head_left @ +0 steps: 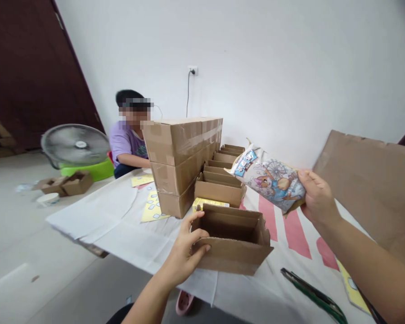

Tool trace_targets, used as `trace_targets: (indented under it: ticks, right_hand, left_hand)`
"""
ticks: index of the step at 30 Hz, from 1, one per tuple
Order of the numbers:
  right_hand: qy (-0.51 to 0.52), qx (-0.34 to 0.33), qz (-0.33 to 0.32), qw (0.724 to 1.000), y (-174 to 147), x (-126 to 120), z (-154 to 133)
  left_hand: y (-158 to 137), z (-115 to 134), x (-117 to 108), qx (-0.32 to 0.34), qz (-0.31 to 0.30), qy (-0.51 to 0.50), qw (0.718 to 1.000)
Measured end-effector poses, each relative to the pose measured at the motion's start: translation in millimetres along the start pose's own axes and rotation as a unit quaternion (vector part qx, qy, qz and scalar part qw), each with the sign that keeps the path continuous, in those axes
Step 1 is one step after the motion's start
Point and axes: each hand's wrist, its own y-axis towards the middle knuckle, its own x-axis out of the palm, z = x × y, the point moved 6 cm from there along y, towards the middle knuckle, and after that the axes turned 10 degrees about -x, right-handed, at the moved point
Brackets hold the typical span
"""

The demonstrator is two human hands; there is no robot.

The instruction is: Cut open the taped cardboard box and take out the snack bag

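The left hand (185, 252) grips the near left corner of an open cardboard box (234, 238), fingers (199, 234) curled over the wall and thumb against the outside flap. The box sits on the desk (121, 220), its inside bare. The right hand (319, 198) holds a printed packet (270, 180) by its end, fingers wrapped narrowly around it; the packet is in the air, up and to the right of the box and clear of it. Beyond the left fingers stands a stack of taped cartons (182, 162), with a row of open boxes (222, 173) just beside it. Yellow sheets (151, 207) lie at the foot of the stack. A green-handled tool (313, 294) lies on the desk below the right forearm. Another person in a purple shirt (124, 144) sits behind the stack, a fan (76, 146) to the left.
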Motion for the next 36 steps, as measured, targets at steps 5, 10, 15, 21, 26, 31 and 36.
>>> trace_targets:
  ticks: [5, 10, 15, 21, 26, 31, 36]
  right_hand:
    - [0.003, 0.031, -0.011, 0.999, -2.5, -3.3, 9.8]
    - [-0.017, 0.088, -0.033, 0.995, -9.3, -20.4, 29.1]
    - [-0.061, 0.048, -0.054, 0.995, 2.5, -26.1, 38.9]
    - [-0.060, 0.010, -0.103, 0.993, 24.9, 5.1, 52.1]
    - [-0.006, 0.040, -0.094, 0.995, 39.8, 19.1, 76.5]
    - [0.003, 0.096, -0.101, 0.990, 50.1, 17.7, 113.2]
    - [0.007, 0.107, -0.121, 0.987, 49.4, 31.9, 135.1]
  left_hand:
    - [0.8, -3.9, -6.5, -0.011, -0.001, 0.038, 0.999]
    - [10.9, -1.4, -27.1, -0.007, -0.012, 0.013, 1.000]
    - [61.9, 19.6, -52.5, -0.011, 0.029, -0.054, 0.998]
    - [153.7, 21.3, -1.9, -0.157, -0.075, -0.200, 0.964]
    - [189.0, 8.1, 46.8, -0.238, -0.203, -0.353, 0.882]
    - [206.7, -21.8, 41.1, -0.267, -0.124, -0.366, 0.883]
    - [216.7, -40.8, 39.4, -0.292, -0.099, -0.367, 0.878]
